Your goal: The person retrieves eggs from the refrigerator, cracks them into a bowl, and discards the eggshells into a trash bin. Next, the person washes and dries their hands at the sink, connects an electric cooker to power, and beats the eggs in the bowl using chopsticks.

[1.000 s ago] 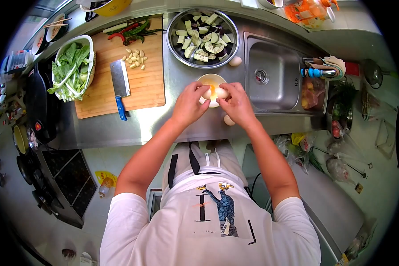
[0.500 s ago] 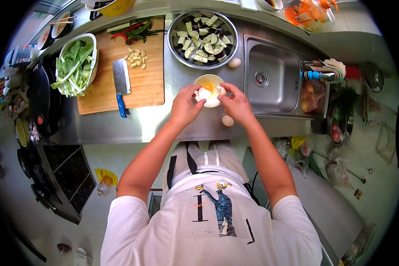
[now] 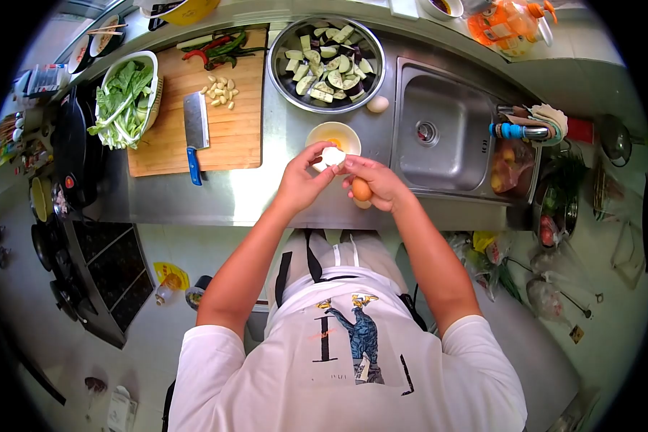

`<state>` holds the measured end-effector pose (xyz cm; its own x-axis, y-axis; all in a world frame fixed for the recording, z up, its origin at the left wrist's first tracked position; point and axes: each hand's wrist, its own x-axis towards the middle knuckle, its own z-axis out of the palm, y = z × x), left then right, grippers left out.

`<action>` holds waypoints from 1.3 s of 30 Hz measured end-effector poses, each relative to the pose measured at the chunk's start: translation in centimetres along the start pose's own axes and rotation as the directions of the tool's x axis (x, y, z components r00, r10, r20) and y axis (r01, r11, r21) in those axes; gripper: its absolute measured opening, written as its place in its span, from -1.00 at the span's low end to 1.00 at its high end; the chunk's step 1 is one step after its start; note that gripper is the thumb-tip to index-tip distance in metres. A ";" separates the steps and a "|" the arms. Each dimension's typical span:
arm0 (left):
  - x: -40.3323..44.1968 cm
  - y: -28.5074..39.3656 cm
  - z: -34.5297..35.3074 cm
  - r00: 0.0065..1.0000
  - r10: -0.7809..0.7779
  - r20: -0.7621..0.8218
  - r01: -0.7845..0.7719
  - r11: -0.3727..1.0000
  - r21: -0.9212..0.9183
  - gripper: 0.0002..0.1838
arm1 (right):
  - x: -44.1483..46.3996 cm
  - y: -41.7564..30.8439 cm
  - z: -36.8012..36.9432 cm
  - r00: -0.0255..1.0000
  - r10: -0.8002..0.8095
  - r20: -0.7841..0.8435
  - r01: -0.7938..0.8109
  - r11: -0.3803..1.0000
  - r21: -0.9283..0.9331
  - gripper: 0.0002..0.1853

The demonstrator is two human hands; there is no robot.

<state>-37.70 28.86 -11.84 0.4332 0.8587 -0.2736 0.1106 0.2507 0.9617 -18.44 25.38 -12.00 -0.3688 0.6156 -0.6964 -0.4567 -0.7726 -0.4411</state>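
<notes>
My left hand (image 3: 306,176) pinches a half eggshell (image 3: 330,158), its white inside facing up, just over the near rim of a small white bowl (image 3: 347,134). Yellow yolk shows in the bowl. My right hand (image 3: 378,181) is closed around a brown eggshell piece (image 3: 361,189), its rounded outside showing, with its fingertips close to the left hand's shell. A whole egg (image 3: 363,204) on the counter is partly hidden beneath the right hand. Another egg (image 3: 378,105) lies beside the large metal bowl (image 3: 272,68), which holds cut eggplant (image 3: 329,63).
At left, a wooden cutting board (image 3: 237,147) carries a cleaver (image 3: 196,122), garlic cloves (image 3: 221,91) and peppers (image 3: 227,49). A white basket (image 3: 153,93) of leafy greens sits at its left edge. The sink (image 3: 443,155) is at right, with an orange bottle (image 3: 502,27) behind.
Both hands have drawn back from above the bowl toward me. The shell halves, held over the bowl before, are now nearer its front rim, and the right one has turned brown side up.
</notes>
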 end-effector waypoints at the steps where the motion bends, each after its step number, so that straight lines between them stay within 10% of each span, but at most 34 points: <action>1: 0.0 0.4 0.2 0.999 -0.030 0.013 0.031 0.997 -0.076 -0.55 | -0.2 0.1 -0.2 0.999 0.032 0.027 -0.032 0.999 -0.009 -0.61; 13: -0.7 0.7 0.5 0.969 -0.244 -0.028 0.144 0.659 -0.738 -0.53 | -2.8 -2.3 -2.3 0.979 -0.143 0.142 0.102 0.959 0.265 -0.62; 15: -1.0 0.2 0.1 0.904 -0.426 -0.027 0.311 0.702 -0.641 -0.60 | -2.7 -2.0 -3.0 0.977 -0.148 0.152 0.118 0.975 0.190 -0.61; 22: -2.4 -0.6 0.0 0.928 -0.357 0.102 0.304 0.573 -0.761 -0.75 | -2.6 -2.0 -1.2 0.966 -0.195 -0.171 0.076 0.844 -0.531 -0.55; 24: -2.0 -1.5 0.0 0.858 -0.511 0.061 0.451 0.689 -0.567 -0.67 | -2.1 -1.3 -1.1 0.948 -0.256 -0.189 0.081 0.769 -0.634 -0.52; 26: -2.0 -1.3 0.5 0.829 -0.559 0.008 0.515 0.758 -0.399 -0.60 | -1.7 -0.5 -1.2 0.803 -0.589 0.093 0.309 0.278 -0.910 -0.52; 30: -1.5 -4.4 1.5 0.906 -0.375 -0.195 0.392 0.918 0.057 -0.47 | -0.9 0.2 -0.7 0.759 -0.626 0.177 0.331 0.137 -0.934 -0.53; 39: -1.1 -4.1 1.8 0.875 -0.445 -0.192 0.464 0.883 0.066 -0.46 | -0.8 -0.5 0.1 0.742 -0.633 0.222 0.282 -0.006 -0.959 -0.52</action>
<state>-37.03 26.03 -15.49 0.1583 0.7255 -0.6698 0.3581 0.5900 0.7237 -17.94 25.30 -11.15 -0.1642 0.9800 -0.1122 0.6755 0.0289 -0.7368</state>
